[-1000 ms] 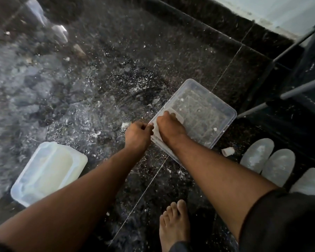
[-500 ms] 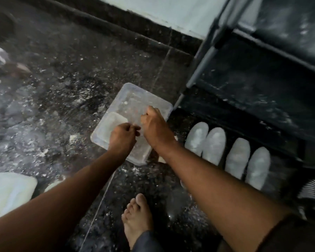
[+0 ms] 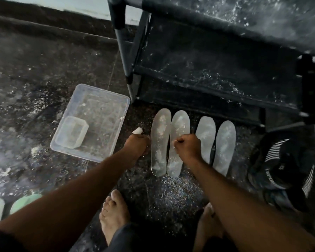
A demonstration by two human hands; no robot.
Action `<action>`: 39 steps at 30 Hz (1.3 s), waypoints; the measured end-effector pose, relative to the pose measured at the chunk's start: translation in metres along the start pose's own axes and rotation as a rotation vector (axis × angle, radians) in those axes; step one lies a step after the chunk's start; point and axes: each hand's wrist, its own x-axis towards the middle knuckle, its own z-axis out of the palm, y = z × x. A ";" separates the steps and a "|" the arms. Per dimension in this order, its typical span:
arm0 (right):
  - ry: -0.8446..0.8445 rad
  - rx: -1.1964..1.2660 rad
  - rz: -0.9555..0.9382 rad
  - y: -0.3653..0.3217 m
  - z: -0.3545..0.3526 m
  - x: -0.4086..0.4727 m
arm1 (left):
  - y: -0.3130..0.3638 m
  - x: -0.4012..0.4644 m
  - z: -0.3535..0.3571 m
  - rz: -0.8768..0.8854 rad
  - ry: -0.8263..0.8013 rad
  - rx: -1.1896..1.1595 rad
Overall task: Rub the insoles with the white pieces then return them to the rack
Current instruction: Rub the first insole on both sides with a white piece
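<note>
A dark speckled floor (image 3: pixel 35 73), dusted with white powder, fills the scene. On the far right stands a black rack (image 3: pixel 216 57) with dusty shelves. In front of its lowest shelf four pale insoles lie on the floor in a row, toes pointing away: the first insole (image 3: pixel 159 124), the second insole (image 3: pixel 180 122) touching it, then a gap, then the third insole (image 3: pixel 205 128) and the fourth insole (image 3: pixel 225 142) just beside each other. All show white smears. To the right of them lies a dark shoe (image 3: pixel 284 164) with white stripes. On the left of the insoles sits a clear plastic tray (image 3: pixel 102 106), and a smaller clear container (image 3: pixel 72 131) stands in its near left corner.

The left hand (image 3: pixel 137 145) is closed into a fist just left of the first insole, near its middle, and it grips a white piece (image 3: pixel 137 131) that sticks out from the far side of the fist. The right hand (image 3: pixel 187 147) is also curled tight, over the middle of the second insole and partly across the gap to the third; a small white bit shows at its fingers, but I cannot tell clearly what it holds. Two bare feet stand near the bottom.
</note>
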 end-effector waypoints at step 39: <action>-0.187 0.470 0.513 -0.034 -0.018 0.007 | 0.018 0.019 0.005 0.005 0.097 0.067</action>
